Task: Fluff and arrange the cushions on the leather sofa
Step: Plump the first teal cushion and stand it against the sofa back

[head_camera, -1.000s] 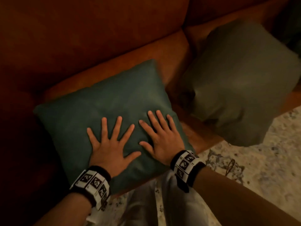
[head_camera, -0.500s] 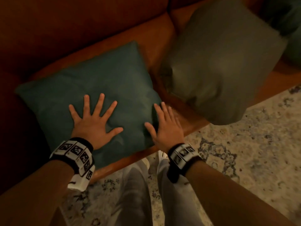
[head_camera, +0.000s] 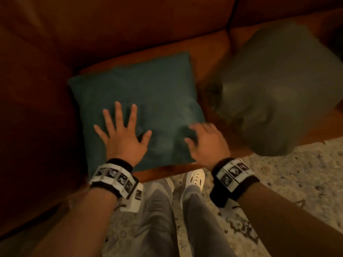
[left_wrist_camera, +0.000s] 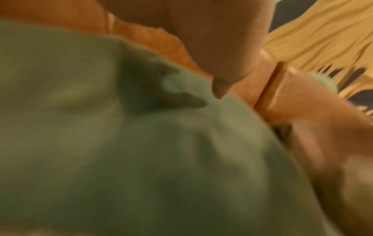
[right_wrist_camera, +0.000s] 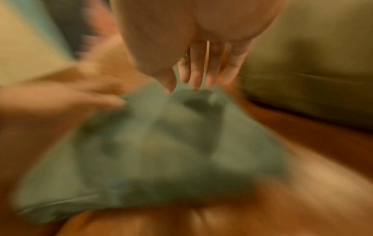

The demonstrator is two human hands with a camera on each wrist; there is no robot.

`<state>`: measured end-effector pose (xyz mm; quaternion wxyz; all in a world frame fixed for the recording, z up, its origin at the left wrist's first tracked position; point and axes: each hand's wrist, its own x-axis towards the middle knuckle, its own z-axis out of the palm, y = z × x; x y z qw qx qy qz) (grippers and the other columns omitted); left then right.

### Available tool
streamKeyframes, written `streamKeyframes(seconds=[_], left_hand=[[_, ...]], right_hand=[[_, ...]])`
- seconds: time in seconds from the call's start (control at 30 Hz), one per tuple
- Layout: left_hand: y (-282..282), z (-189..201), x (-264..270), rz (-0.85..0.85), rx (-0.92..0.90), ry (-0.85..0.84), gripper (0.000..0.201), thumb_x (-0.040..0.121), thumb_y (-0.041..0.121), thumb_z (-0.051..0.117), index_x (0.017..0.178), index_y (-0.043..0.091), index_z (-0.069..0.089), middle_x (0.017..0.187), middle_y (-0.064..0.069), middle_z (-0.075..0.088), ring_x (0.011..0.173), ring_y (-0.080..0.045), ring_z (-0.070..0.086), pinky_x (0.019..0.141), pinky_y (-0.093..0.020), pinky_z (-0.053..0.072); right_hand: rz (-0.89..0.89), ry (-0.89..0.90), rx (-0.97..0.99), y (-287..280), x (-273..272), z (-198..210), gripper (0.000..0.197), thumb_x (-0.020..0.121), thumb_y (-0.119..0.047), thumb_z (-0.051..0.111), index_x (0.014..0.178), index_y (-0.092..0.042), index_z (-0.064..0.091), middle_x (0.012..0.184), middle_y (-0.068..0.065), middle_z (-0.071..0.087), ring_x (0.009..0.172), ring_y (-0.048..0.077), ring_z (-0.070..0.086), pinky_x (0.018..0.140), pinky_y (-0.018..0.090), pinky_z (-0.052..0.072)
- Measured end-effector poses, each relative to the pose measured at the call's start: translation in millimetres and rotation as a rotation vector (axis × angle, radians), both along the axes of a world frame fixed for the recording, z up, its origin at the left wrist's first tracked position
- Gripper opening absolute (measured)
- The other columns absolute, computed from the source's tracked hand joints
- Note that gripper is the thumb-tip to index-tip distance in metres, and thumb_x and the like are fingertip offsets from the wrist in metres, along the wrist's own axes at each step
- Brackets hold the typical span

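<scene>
A teal cushion (head_camera: 148, 93) lies flat on the brown leather sofa seat (head_camera: 209, 45). My left hand (head_camera: 120, 130) rests flat on its near left part, fingers spread wide. My right hand (head_camera: 206, 140) is blurred at the cushion's near right edge, fingers angled down into the fabric. The right wrist view shows those fingers (right_wrist_camera: 195, 70) fairly straight, tips touching the teal cushion (right_wrist_camera: 161, 151), with my left hand (right_wrist_camera: 80, 95) beyond. In the left wrist view a finger (left_wrist_camera: 220, 55) hovers over the cushion (left_wrist_camera: 141, 151).
An olive cushion (head_camera: 274, 93) lies on the adjoining seat to the right, overhanging the front edge. The sofa backrest (head_camera: 111, 25) rises behind and an armrest (head_camera: 33, 117) stands at the left. My legs and a white shoe (head_camera: 195, 177) stand on a patterned rug (head_camera: 297, 173).
My right hand slid from flat on the cushion to its right edge, and its fingers now tip downward. The left hand has stayed flat and spread.
</scene>
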<state>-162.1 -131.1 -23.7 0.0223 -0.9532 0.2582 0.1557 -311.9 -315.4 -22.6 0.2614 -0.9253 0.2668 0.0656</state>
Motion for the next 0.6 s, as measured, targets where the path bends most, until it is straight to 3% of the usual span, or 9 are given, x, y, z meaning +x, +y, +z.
streamKeyframes(seconds=[0.07,0.13,0.17,0.23,0.3,0.37,0.47,0.53,0.6], left_hand=[[15,-16,-25,-0.081,0.063,0.046,0.076,0.086,0.068,0.034,0.153,0.037,0.013,0.163,-0.003,-0.001,0.147,-0.040,-0.006,0.108,-0.073,0.005],[22,-31,-36,-0.093,0.072,0.049,0.073,0.088,0.067,0.031,0.153,0.038,0.014,0.163,-0.001,0.002,0.148,-0.038,-0.004,0.109,-0.072,0.006],[24,-35,-34,-0.078,0.044,0.038,0.072,0.089,0.066,0.031,0.153,0.038,0.012,0.163,0.000,0.002,0.148,-0.037,-0.005,0.111,-0.070,0.003],[36,-42,-27,-0.016,-0.018,0.024,0.072,0.090,0.067,0.030,0.152,0.041,0.006,0.163,0.002,-0.003,0.149,-0.032,-0.008,0.114,-0.065,-0.002],[73,-58,-25,0.209,-0.025,0.069,0.071,0.088,0.072,0.026,0.148,0.050,-0.005,0.161,0.009,-0.012,0.148,-0.031,-0.013,0.111,-0.065,-0.004],[111,-73,-35,0.544,-0.050,0.240,0.072,0.087,0.075,0.027,0.143,0.056,-0.014,0.160,0.012,-0.018,0.148,-0.033,-0.011,0.111,-0.066,0.001],[158,-77,-52,1.173,-0.194,0.557,0.068,0.092,0.069,0.019,0.150,0.044,-0.007,0.163,-0.004,-0.007,0.149,-0.032,-0.004,0.118,-0.057,0.001],[161,-61,-49,1.276,-0.267,0.367,0.069,0.094,0.066,0.016,0.154,0.034,0.001,0.163,-0.008,0.001,0.149,-0.034,0.003,0.115,-0.060,0.005],[138,-40,-33,1.014,-0.322,0.068,0.072,0.093,0.064,0.018,0.154,0.026,0.008,0.161,-0.012,0.009,0.147,-0.035,0.010,0.113,-0.062,0.011]], right_hand=[[0.237,-0.038,-0.096,24,47,9,0.067,0.080,-0.045,0.070,0.139,-0.023,0.046,0.148,0.008,0.046,0.139,0.031,0.038,0.106,0.047,0.038],[0.417,0.134,-0.173,38,82,-1,0.085,0.082,-0.054,0.066,0.152,-0.027,0.027,0.164,0.008,0.017,0.151,0.031,0.012,0.115,0.053,0.021],[0.462,0.199,-0.218,39,92,-13,0.087,0.084,-0.058,0.062,0.155,-0.028,0.021,0.165,0.008,0.010,0.152,0.032,0.007,0.116,0.054,0.018],[0.489,0.209,-0.288,29,95,-32,0.086,0.084,-0.066,0.056,0.154,-0.029,0.024,0.164,0.010,0.016,0.151,0.034,0.015,0.113,0.055,0.022],[0.555,0.169,-0.349,27,95,-45,0.084,0.083,-0.072,0.051,0.152,-0.030,0.030,0.161,0.010,0.026,0.147,0.034,0.027,0.107,0.053,0.029],[0.577,0.176,-0.376,29,91,-47,0.082,0.085,-0.074,0.046,0.152,-0.030,0.030,0.161,0.010,0.027,0.147,0.034,0.028,0.106,0.054,0.030],[0.553,0.233,-0.366,44,91,-39,0.081,0.087,-0.071,0.044,0.154,-0.029,0.024,0.163,0.011,0.019,0.149,0.035,0.020,0.109,0.057,0.027],[0.544,0.293,-0.340,42,95,-28,0.082,0.088,-0.071,0.043,0.154,-0.029,0.019,0.164,0.010,0.014,0.151,0.034,0.015,0.112,0.056,0.024],[0.561,0.328,-0.330,37,109,-11,0.084,0.085,-0.073,0.047,0.152,-0.029,0.022,0.163,0.009,0.021,0.148,0.034,0.021,0.113,0.053,0.026]])
